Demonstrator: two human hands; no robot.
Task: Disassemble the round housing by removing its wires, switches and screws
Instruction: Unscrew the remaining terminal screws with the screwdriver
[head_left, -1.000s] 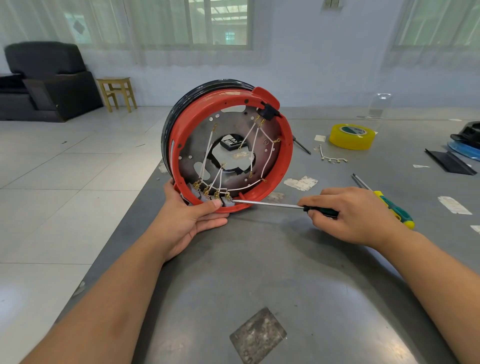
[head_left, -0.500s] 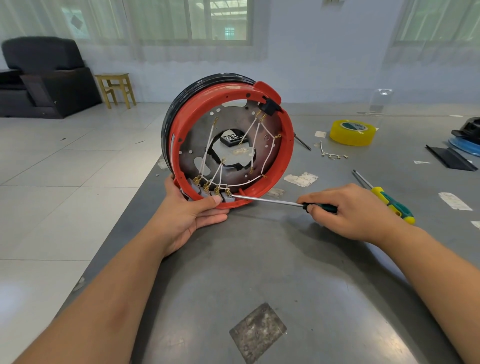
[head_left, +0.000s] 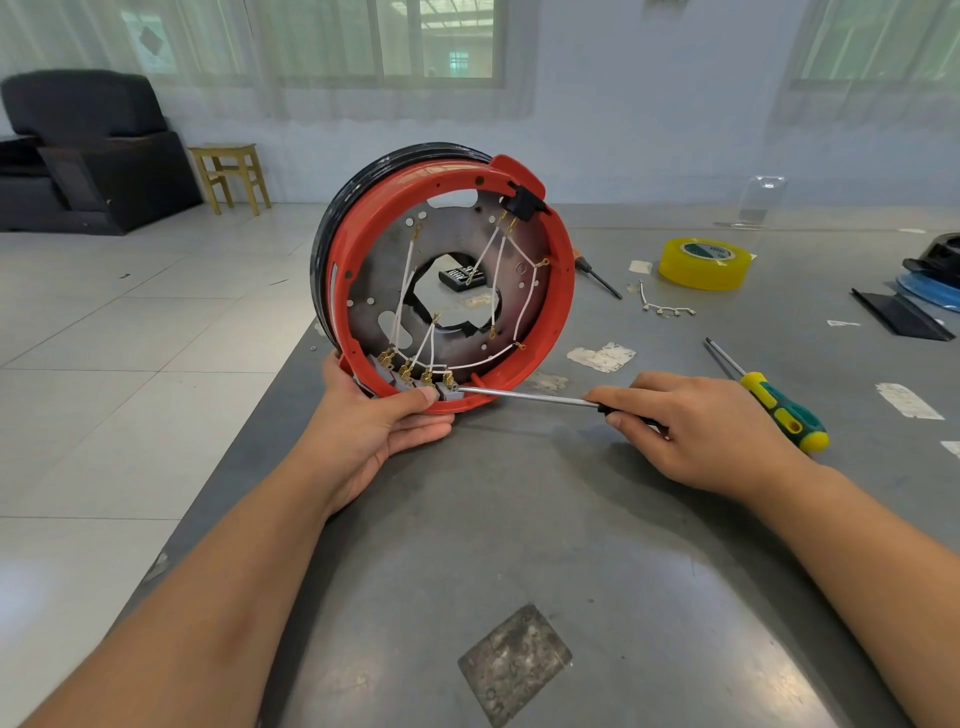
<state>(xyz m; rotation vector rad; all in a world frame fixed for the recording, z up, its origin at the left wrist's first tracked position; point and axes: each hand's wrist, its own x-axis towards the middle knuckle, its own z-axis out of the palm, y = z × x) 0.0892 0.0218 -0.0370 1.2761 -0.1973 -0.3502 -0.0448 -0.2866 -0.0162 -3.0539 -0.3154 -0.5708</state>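
Round red plastic housing (head_left: 561, 291) with grey metal plate, upright on grey table (head_left: 571, 545), gripped at its lower rim by left hand (head_left: 374, 431); right hand (head_left: 696, 431) clamps black-handled screwdriver (head_left: 524, 397), tip at grey switches (head_left: 410, 382).

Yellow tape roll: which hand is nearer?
Right. The right hand lies on the table in front of the yellow tape roll, holding a screwdriver. The left hand grips the red housing rim, farther left.
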